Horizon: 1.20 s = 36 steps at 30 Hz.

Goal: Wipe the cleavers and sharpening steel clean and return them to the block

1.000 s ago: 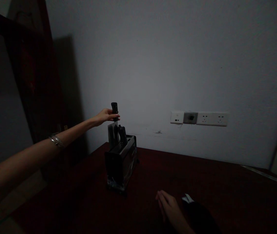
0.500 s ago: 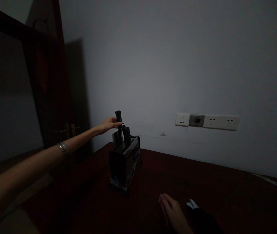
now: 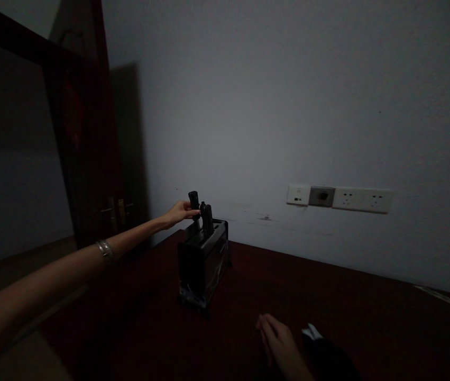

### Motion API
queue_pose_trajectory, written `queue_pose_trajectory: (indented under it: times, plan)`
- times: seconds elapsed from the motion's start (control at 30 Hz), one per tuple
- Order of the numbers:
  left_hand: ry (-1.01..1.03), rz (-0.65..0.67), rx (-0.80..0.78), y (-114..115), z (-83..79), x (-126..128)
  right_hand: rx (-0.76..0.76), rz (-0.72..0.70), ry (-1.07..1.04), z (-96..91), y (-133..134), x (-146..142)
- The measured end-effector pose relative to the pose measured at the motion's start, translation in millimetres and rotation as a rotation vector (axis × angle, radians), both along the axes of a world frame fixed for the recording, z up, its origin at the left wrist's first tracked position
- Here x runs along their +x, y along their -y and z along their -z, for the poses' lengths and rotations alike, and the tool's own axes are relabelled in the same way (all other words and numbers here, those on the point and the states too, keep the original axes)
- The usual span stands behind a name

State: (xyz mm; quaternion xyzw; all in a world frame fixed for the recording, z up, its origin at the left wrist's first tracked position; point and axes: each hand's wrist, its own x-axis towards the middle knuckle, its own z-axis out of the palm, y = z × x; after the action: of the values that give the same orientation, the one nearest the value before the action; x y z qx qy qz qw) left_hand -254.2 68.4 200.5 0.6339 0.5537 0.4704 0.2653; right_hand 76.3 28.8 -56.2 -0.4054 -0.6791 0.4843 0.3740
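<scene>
Change vs. 1.0 s and 0.5 s ago: the knife (image 3: 194, 200) sits lower. A broad stretch of blade showed above the slot 1.0 s ago and a shorter stretch 0.5 s ago; now only a sliver shows under the handle, whose top is just above the neighbouring handle (image 3: 208, 218). The left hand (image 3: 179, 212) has come down with it, arm stretched out from the near left; its fingers (image 3: 191, 211) are closed round the knife handle. The right hand (image 3: 278, 338) is unchanged, lying on the near tabletop (image 3: 347, 301) with fingers loosely extended and nothing in them. Counts: one knife block (image 3: 203, 264), two black handles standing in it, two hands, one bracelet (image 3: 106, 248) on the left wrist. Container: the block stands upright on the far left of the tabletop, well apart from the right hand, and holds both knives in its top slots, the held one to the left. Just right of the right hand lies one dark item (image 3: 328, 357) with a white scrap (image 3: 311, 332) at its far edge; too dim to identify. On the far wall is one row of sockets (image 3: 339, 198).
</scene>
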Motion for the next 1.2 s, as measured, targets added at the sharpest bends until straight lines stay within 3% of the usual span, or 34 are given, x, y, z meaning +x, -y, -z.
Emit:
queue_pose_trajectory:
  times: [0.47,0.7,1.2]
  plan:
    - [-0.052,0.08,0.025,4.8,24.6,3.8,0.033,-0.006,0.011,4.9,-2.4,-0.2]
    - [-0.049,0.054,-0.006,5.8,34.3,6.3,0.038,-0.005,0.022,2.4,-0.2,0.2]
    - [-0.129,0.007,-0.017,4.6,35.6,2.7,0.055,-0.021,0.029,2.2,-0.5,0.5]
